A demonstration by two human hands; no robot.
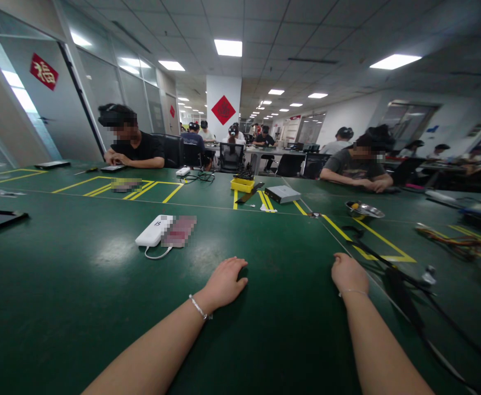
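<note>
My left hand lies palm down on the green table, fingers loosely curved and together, holding nothing; a bracelet circles its wrist. My right hand rests on the table about a forearm's width to the right, fingers curled under, so I cannot see whether anything is in them. It also wears a thin bracelet. A white power bank with a short white cable lies beyond my left hand, beside a blurred pinkish object.
Black cables trail along the table right of my right hand. Farther off lie a yellow tray, a grey box, a metal dish. People sit at the table's far side, left and right.
</note>
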